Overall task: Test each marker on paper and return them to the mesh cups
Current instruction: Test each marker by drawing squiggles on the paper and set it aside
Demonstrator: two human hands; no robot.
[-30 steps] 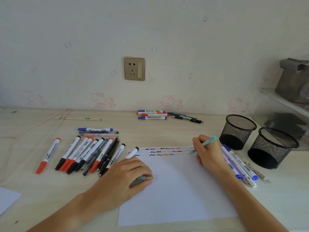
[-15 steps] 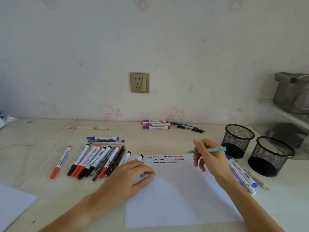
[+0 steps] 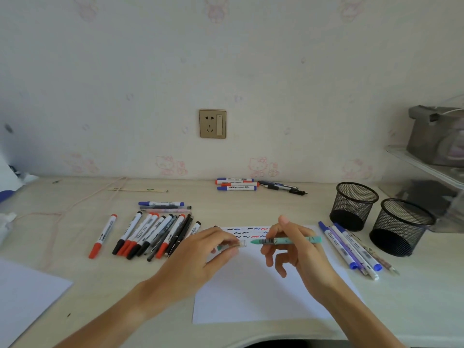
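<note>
Fingers of right hand point(image 3: 298, 249) pinching one teal pen point(image 3: 288, 240), left hand point(image 3: 200, 257) its cap point(image 3: 232, 245); two mesh cups point(image 3: 354, 205).

Wall socket point(image 3: 212, 123), perhaps chopsticks point(image 3: 137, 190)

Markers point(image 3: 150, 232) lie left of paper point(image 3: 263, 285), cups point(image 3: 376, 217) right.

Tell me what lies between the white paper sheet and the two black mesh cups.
In the head view, a row of blue-capped white markers and thin pens lies on the desk between the white paper sheet and the two black mesh cups.
</note>
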